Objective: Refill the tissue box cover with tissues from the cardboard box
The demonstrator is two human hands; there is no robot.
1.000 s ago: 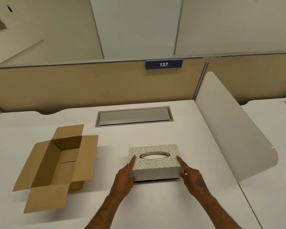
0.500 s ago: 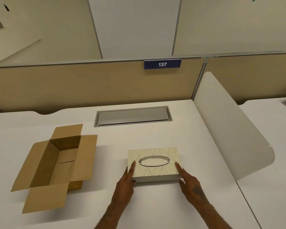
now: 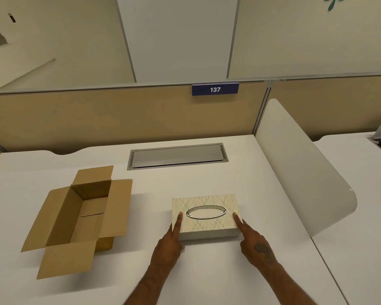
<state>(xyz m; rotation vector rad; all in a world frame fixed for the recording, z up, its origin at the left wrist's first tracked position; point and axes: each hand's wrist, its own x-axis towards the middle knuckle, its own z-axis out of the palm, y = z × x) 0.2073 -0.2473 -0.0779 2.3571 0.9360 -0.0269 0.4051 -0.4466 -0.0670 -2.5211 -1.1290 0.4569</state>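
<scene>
Head view only: the tissue box cover (image 3: 206, 216) is sat flat on the white surface (image 3: 207, 271), toward the near edge and a bit right of centre. It's flanked by both hands, left hand (image 3: 168, 243) and right hand (image 3: 254, 245), each loosely spread with one finger laid on the cover's top by the metal oval ring (image 3: 206, 211); nothing is gripped. The cardboard box (image 3: 79, 219) is parked toward the left edge, flaps open, with no tissues to be seen inside.

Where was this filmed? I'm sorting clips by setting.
Most likely an open-plan office workstation: a numbered sign reading 137 on a beige partition, and a white desk with a built-in cable hatch.
</scene>
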